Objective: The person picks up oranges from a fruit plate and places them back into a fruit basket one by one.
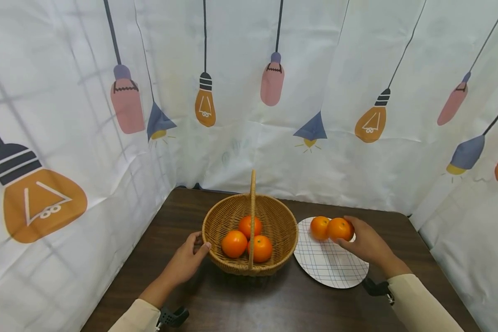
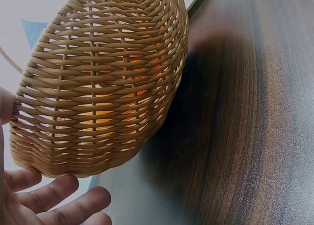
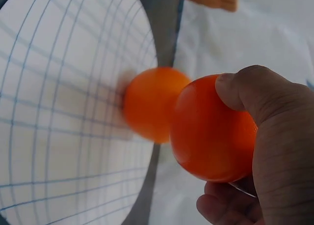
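A wicker basket (image 1: 220,216) with a tall arched handle holds three oranges, one of them an orange (image 1: 234,244) at the front left. My left hand (image 1: 186,260) grips the basket's left rim, thumb on the rim and fingers along the outside; the left wrist view shows the fingertips (image 2: 64,185) against the weave. On the right, my right hand (image 1: 367,242) holds an orange (image 3: 211,131) between thumb and fingers, above a white plate (image 1: 336,269) with blue grid lines. Another orange (image 1: 319,228) lies on the plate, just left of the held one.
Everything stands on a dark brown wooden table (image 1: 240,304). White curtains (image 1: 232,157) printed with hanging lamps and bulbs enclose its back and sides. The plate sits close against the basket's right side. Each wrist wears a black strap device (image 1: 173,317).
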### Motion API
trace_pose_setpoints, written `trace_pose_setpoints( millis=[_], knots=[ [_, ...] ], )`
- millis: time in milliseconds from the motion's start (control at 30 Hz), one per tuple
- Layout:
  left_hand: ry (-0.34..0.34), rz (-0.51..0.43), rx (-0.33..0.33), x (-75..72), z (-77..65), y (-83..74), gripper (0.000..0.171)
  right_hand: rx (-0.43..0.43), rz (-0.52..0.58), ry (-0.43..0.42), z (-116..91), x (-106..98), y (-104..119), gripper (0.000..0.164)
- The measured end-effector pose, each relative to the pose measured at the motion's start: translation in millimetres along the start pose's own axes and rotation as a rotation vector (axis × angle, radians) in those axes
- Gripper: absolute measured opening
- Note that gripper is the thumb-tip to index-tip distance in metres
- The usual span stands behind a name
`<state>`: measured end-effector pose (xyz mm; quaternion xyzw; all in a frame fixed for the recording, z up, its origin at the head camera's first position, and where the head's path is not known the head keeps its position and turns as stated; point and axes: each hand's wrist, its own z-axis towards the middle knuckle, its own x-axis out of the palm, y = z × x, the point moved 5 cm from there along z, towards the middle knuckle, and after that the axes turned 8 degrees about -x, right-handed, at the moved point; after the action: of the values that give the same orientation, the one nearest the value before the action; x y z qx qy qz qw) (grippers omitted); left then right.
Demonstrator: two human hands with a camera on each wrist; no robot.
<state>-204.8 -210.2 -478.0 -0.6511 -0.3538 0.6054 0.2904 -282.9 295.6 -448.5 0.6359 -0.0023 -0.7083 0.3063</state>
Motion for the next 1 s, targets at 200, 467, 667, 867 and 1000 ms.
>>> trace_pose_setpoints(
  millis=[200, 467, 667, 867, 1000],
  knots=[
    [-0.005, 0.002, -0.001, 0.5, -0.4, -0.6, 0.059, -0.049, -0.008, -0.017, 5.5, -6.8, 16.2, 0.083],
    [-0.001, -0.005, -0.003, 0.1, -1.1, -2.3, 0.06, -0.075, 0.029, -0.019, 11.1, -10.6, 30.7, 0.084],
    [-0.003, 0.001, -0.001, 0.5, -0.8, -1.7, 0.061, -0.092, 0.036, -0.019, 16.7, -13.1, 44.4, 0.082],
    [-0.003, 0.009, -0.001, 1.7, 0.0, -0.1, 0.061, -0.092, 0.031, -0.017, 21.6, -13.8, 54.8, 0.082],
    [-0.008, 0.017, -0.004, 1.1, 0.6, 0.7, 0.062, -0.118, 0.036, -0.021, 27.5, -14.6, 62.9, 0.082]
  ],
)
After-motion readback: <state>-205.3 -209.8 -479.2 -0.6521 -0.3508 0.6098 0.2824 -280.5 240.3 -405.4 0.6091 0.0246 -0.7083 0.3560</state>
